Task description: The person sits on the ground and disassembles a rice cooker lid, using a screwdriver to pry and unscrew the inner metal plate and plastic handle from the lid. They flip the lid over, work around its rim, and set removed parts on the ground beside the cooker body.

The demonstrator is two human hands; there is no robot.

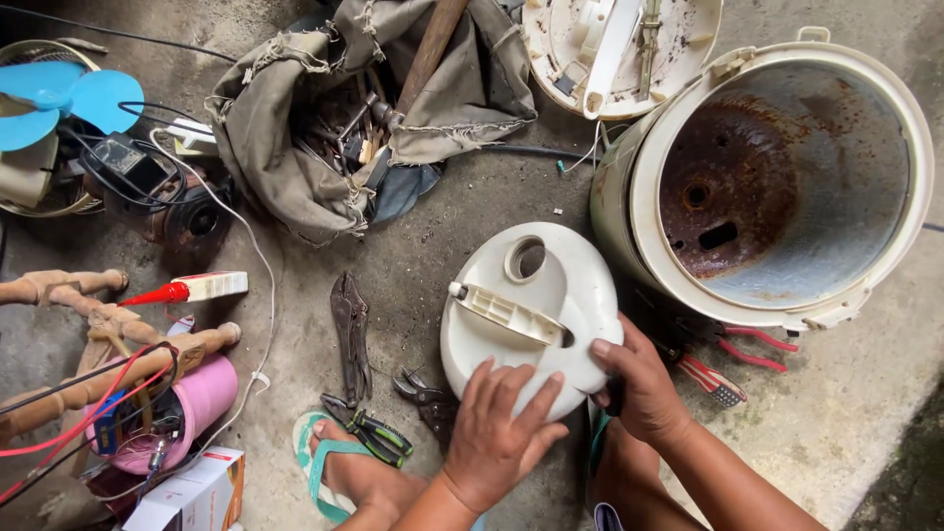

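Observation:
A round white plastic lid (551, 285) with a hole and a ribbed handle bar lies on the concrete floor in front of me. My left hand (497, 433) rests flat on its near edge, fingers spread. At the lid's right rim my right hand (639, 388) grips the edge, thumb on top. Just beyond stands a rusty white cooker body (777, 177), tipped on its side with its open inside facing me.
A worn cloth tool bag (364, 108) with a hammer lies at the top. Locking pliers (350, 334), green-handled pliers (379, 433) and red-handled pliers (733, 359) lie around. Another white lid part (615, 49), a blue fan (59, 98), a pink pot (187, 408) and my sandalled foot (344, 472) are near.

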